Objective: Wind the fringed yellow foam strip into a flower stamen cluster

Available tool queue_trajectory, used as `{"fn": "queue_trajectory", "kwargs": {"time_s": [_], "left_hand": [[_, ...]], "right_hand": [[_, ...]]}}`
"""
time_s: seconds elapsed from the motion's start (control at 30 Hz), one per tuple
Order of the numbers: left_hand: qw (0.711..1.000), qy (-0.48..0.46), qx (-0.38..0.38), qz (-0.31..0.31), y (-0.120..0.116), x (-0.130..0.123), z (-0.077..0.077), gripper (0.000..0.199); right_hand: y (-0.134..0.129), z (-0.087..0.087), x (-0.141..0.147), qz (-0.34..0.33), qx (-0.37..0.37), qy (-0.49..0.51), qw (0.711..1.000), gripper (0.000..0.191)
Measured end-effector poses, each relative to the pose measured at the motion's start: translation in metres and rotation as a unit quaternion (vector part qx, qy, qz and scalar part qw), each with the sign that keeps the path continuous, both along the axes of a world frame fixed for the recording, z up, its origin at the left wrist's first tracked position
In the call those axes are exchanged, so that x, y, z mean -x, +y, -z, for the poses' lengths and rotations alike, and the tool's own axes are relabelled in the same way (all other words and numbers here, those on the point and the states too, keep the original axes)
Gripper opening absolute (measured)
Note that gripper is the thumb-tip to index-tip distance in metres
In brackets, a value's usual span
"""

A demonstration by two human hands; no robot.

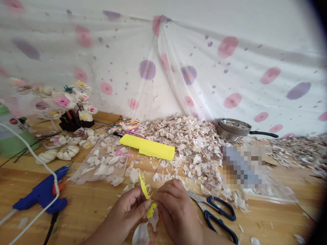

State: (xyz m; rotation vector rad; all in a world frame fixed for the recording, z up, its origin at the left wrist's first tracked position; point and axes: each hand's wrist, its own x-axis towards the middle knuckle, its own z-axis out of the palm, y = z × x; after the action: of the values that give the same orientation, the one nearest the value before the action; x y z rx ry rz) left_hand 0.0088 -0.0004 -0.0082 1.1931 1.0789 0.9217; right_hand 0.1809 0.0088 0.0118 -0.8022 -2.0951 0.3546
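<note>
Left hand (130, 207): fingers (141, 204) clenched on the yellow fringe (145, 187), holding it upright.
Right hand (176, 211): fingers (166, 195) curled closed around the fringe's lower end, the exact grip partly hidden.
Fringe: held between both hands, just above the tabletop (84, 207), where both hands can work on it.
Scissors (214, 211): just beside the right hand, handles toward the person, apparently left within easy reach.
Glue gun (42, 195): lying on the tabletop to the left, set apart from the hands.
Yellow paper (149, 147): a folded strip farther out, beside the scraps.
Scraps (184, 146): a papery white heap toward the back, seemingly kept clear of the working space.
</note>
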Motion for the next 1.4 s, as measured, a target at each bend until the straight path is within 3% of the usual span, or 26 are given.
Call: {"fn": "queue_trajectory", "kwargs": {"time_s": [0.2, 0.33, 0.4, 0.5, 0.57, 0.6, 0.63, 0.67, 0.77, 0.83, 0.9, 1.0, 1.2, 1.4], "left_hand": [[0.992, 0.082, -0.099, 0.001, -0.003, -0.001, -0.001, 0.025], [0.955, 0.191, -0.229, 0.010, -0.003, 0.003, 0.004, 0.014], [0.943, 0.200, -0.267, 0.021, -0.003, 0.006, 0.005, 0.012], [0.942, 0.195, -0.273, 0.011, -0.004, 0.006, 0.002, 0.010], [0.954, 0.190, -0.231, -0.006, -0.004, 0.005, -0.002, 0.009], [0.965, 0.173, -0.197, -0.016, -0.004, 0.004, -0.004, 0.008], [0.977, 0.144, -0.155, -0.022, -0.004, 0.003, -0.005, 0.009], [0.989, 0.102, -0.108, -0.023, -0.003, 0.002, -0.005, 0.013], [0.999, -0.041, 0.020, -0.007, 0.000, 0.001, -0.001, 0.026], [0.992, -0.104, 0.071, -0.002, 0.002, 0.000, 0.003, 0.029], [0.985, -0.145, 0.096, -0.007, 0.003, -0.002, 0.005, 0.031], [0.978, -0.179, 0.107, -0.015, 0.003, -0.004, 0.006, 0.034], [0.984, -0.133, 0.116, -0.003, 0.003, -0.002, 0.002, 0.033], [1.000, -0.027, 0.006, -0.002, 0.004, 0.001, -0.001, 0.034]], "right_hand": [[-0.005, -0.011, -0.001, -0.012, 0.075, -0.020, 0.997, 0.016], [-0.006, -0.014, 0.002, -0.016, 0.227, 0.031, 0.973, 0.018], [-0.007, -0.010, 0.006, -0.021, 0.350, 0.104, 0.931, 0.016], [-0.008, 0.000, 0.013, -0.048, 0.517, 0.230, 0.823, 0.014], [-0.009, 0.006, 0.016, -0.062, 0.567, 0.278, 0.773, 0.017], [-0.009, 0.007, 0.016, -0.061, 0.567, 0.288, 0.769, 0.020], [-0.009, 0.007, 0.015, -0.056, 0.551, 0.284, 0.783, 0.022], [-0.010, 0.006, 0.013, -0.047, 0.514, 0.263, 0.815, 0.023], [-0.009, -0.001, 0.006, -0.009, 0.317, 0.143, 0.938, 0.012], [-0.008, -0.005, 0.003, -0.008, 0.187, 0.072, 0.980, 0.007], [-0.006, -0.007, 0.002, -0.020, 0.112, 0.042, 0.993, 0.013], [-0.005, -0.005, 0.003, -0.020, 0.072, 0.033, 0.997, 0.016], [-0.003, -0.003, 0.002, -0.002, 0.088, 0.030, 0.996, 0.014], [-0.004, -0.007, 0.002, 0.032, 0.128, -0.019, 0.991, 0.016]]}}
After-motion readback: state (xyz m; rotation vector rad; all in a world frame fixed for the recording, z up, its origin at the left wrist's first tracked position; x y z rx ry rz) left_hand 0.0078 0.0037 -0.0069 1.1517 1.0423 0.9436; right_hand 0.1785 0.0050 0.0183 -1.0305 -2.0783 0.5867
